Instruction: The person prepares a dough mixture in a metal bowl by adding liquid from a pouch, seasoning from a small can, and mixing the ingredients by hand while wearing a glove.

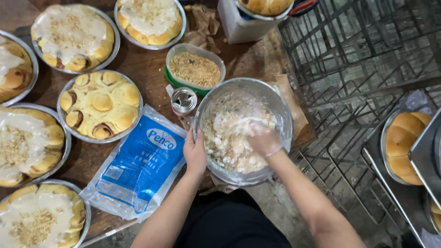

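From the head camera, a steel mixing bowl (243, 131) sits at the bench's (151, 69) near right corner, partly overhanging the edge closest to the person — it seems placed there so both hands can reach it without stretching. Inside lies a lumpy white mixture (227, 138), part powder, part soft clumps.

The left hand (195, 154) cups the bowl's near-left rim, fingers curled against the outer wall and thumb along the edge, apparently to steady the bowl against the push of the other hand. The right hand (264, 138) is down in the mixture, coated white and blurred; its fingers look loosely bent around a clump, though how tightly they close I cannot tell.

Just left of the bowl lies a blue-and-clear plastic bag (138, 165) of powder, flat on the bench's near edge. Behind the bowl stand a small opened can (183, 100) and a tub of brown crumbs (195, 69) — near at hand. Round pans of rolls (100, 105), most of them iced and crumbed, fill the left side.
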